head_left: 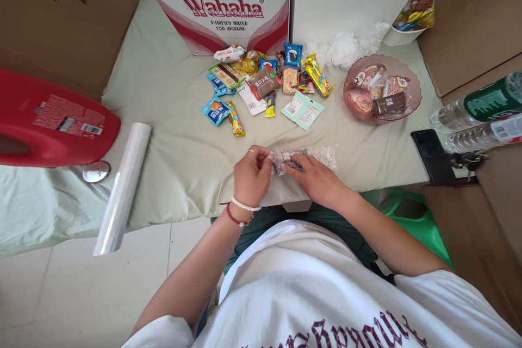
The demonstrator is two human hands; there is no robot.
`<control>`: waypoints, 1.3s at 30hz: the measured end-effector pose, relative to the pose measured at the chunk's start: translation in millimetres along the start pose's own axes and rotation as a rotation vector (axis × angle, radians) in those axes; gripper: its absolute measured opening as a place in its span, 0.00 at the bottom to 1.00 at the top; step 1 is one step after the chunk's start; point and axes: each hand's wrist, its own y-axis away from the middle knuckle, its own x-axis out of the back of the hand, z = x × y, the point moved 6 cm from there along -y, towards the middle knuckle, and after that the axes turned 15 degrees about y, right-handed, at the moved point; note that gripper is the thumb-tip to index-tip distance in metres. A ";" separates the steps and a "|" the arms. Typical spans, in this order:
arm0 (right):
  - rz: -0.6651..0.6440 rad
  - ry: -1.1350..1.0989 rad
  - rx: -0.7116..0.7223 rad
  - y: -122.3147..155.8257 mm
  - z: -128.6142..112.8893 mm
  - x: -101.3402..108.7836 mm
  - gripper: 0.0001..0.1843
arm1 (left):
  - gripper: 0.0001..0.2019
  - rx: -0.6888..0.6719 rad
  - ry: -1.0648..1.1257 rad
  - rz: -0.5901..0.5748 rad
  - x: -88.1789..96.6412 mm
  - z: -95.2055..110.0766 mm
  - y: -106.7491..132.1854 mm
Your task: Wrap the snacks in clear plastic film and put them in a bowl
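Wrapped packet (289, 157), scattered snacks (263, 83) beyond, pink bowl (416, 90)

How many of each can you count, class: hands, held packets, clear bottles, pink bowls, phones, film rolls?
Hands: 2
Held packets: 1
Clear bottles: 2
Pink bowls: 1
Phones: 1
Film rolls: 1
Total: 8

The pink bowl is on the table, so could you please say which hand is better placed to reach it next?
Probably the right hand: it rests on the wrapped packet, nearer the pink bowl. The left hand is at the packet's other end, farther away.
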 end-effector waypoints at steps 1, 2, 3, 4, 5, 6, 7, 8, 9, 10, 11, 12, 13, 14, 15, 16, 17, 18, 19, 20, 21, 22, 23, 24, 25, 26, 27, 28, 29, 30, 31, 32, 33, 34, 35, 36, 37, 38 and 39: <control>0.023 -0.035 0.000 0.5 0.8 -2.0 0.30 | 0.07 -0.047 -0.030 -0.051 -15.4 5.9 1.2; 0.050 -0.082 0.005 1.7 2.7 -3.2 0.29 | 0.09 -0.098 -0.082 -0.104 -30.3 10.4 2.9; 0.076 -0.140 0.020 3.5 5.5 -3.7 0.28 | 0.11 -0.146 -0.151 -0.151 -43.7 13.5 5.5; 0.099 -0.208 0.038 6.0 9.4 -3.6 0.27 | 0.13 -0.190 -0.230 -0.189 -55.0 15.3 8.9; 0.125 -0.275 0.041 9.0 15.3 -3.0 0.25 | 0.15 -0.227 -0.313 -0.217 -63.9 16.1 13.0; 0.163 -0.324 0.008 12.4 23.8 -1.9 0.24 | 0.18 -0.259 -0.395 -0.236 -70.5 16.5 17.6; 0.211 -0.341 -0.069 16.2 35.0 -0.8 0.23 | 0.20 -0.285 -0.476 -0.252 -75.2 16.6 22.4; 0.259 -0.321 -0.183 20.7 47.7 -0.4 0.22 | 0.23 -0.305 -0.553 -0.266 -78.5 16.7 27.1; 0.298 -0.271 -0.314 25.8 60.3 -0.9 0.21 | 0.25 -0.320 -0.625 -0.280 -80.6 16.7 31.4; 0.318 -0.206 -0.432 30.7 70.9 -2.3 0.22 | 0.26 -0.331 -0.689 -0.292 -81.9 16.8 35.0; 0.316 -0.149 -0.512 34.3 78.6 -4.4 0.23 | 0.27 -0.338 -0.743 -0.303 -82.6 16.7 37.8; 0.301 -0.117 -0.547 35.9 83.3 -6.7 0.22 | 0.28 -0.342 -0.786 -0.311 -82.9 16.5 39.9; 0.287 -0.116 -0.552 35.9 86.1 -8.2 0.19 | 0.28 -0.345 -0.816 -0.317 -82.9 16.2 41.4; 0.287 -0.143 -0.545 35.0 87.7 -7.6 0.15 | 0.28 -0.349 -0.836 -0.323 -83.0 15.7 42.5; 0.294 -0.191 -0.533 33.1 88.3 -5.1 0.11 | 0.28 -0.353 -0.850 -0.327 -83.1 15.0 43.2; 0.296 -0.252 -0.520 29.9 87.8 -1.1 0.08 | 0.28 -0.359 -0.860 -0.328 -83.2 14.3 43.6; 0.286 -0.315 -0.507 24.9 85.7 3.8 0.07 | 0.29 -0.365 -0.868 -0.324 -83.4 13.6 43.7; 0.263 -0.369 -0.487 17.8 81.6 9.4 0.07 | 0.29 -0.369 -0.875 -0.318 -83.6 13.0 43.4; 0.233 -0.400 -0.458 8.8 75.1 15.5 0.06 | 0.28 -0.370 -0.876 -0.310 -83.7 12.5 42.9; 0.205 -0.402 -0.424 -1.8 66.8 21.8 0.05 | 0.28 -0.368 -0.871 -0.303 -83.6 12.2 42.2; 0.181 -0.375 -0.390 -13.4 57.2 27.7 0.04 | 0.26 -0.364 -0.856 -0.302 -83.3 12.2 41.7; 0.159 -0.327 -0.364 -25.2 47.1 32.3 0.04 | 0.24 -0.362 -0.832 -0.307 -82.4 12.5 41.7; 0.126 -0.270 -0.345 -36.7 36.9 34.5 0.06 | 0.21 -0.363 -0.801 -0.316 -80.3 13.0 42.6; 0.079 -0.212 -0.330 -47.0 27.0 33.9 0.08 | 0.18 -0.372 -0.764 -0.328 -76.8 13.6 44.7; 0.030 -0.160 -0.315 -55.4 17.7 31.2 0.10 | 0.16 -0.388 -0.721 -0.338 -71.2 14.0 48.2; -0.007 -0.114 -0.293 -61.6 9.0 27.5 0.12 | 0.14 -0.412 -0.679 -0.345 -63.3 13.6 52.8; -0.019 -0.072 -0.268 -65.4 1.0 23.8 0.13 | 0.15 -0.443 -0.633 -0.344 -52.7 12.1 58.2; -0.001 -0.032 -0.243 -67.0 -6.1 20.7 0.14 | 0.18 -0.480 -0.585 -0.337 -39.7 9.3 63.6; 0.040 0.006 -0.217 -66.7 -12.6 18.3 0.15 | 0.19 -0.510 -0.553 -0.311 -24.3 4.4 67.9; 0.092 0.040 -0.195 -64.9 -18.2 16.0 0.18 | 0.18 -0.536 -0.530 -0.260 -6.7 -1.7 70.4; 0.135 0.071 -0.181 -62.6 -22.8 13.2 0.22 | 0.16 -0.545 -0.513 -0.203 11.2 -9.5 70.5; 0.162 0.096 -0.176 -60.4 -26.3 9.9 0.26 | 0.13 -0.540 -0.492 -0.141 28.7 -17.8 68.5; 0.174 0.115 -0.178 -58.9 -28.7 6.4 0.29 | 0.10 -0.522 -0.469 -0.103 43.4 -26.5 64.7; 0.176 0.127 -0.185 -58.5 -30.1 3.3 0.31 | 0.08 -0.502 -0.455 -0.070 55.3 -34.4 59.7; 0.173 0.133 -0.201 -58.9 -30.5 0.9 0.33 | 0.07 -0.484 -0.455 -0.036 64.3 -40.8 54.4; 0.168 0.132 -0.221 -60.0 -30.1 -0.6 0.32 | 0.06 -0.473 -0.456 -0.006 70.1 -45.4 49.7; 0.162 0.129 -0.236 -61.4 -29.8 -1.1 0.30 | 0.05 -0.466 -0.463 0.021 73.1 -48.3 45.9; 0.153 0.124 -0.247 -62.9 -29.5 -0.8 0.26 | 0.05 -0.467 -0.476 0.046 73.5 -49.8 43.5; 0.144 0.120 -0.254 -63.7 -29.1 0.3 0.23 | 0.04 -0.470 -0.497 0.067 72.1 -50.3 42.6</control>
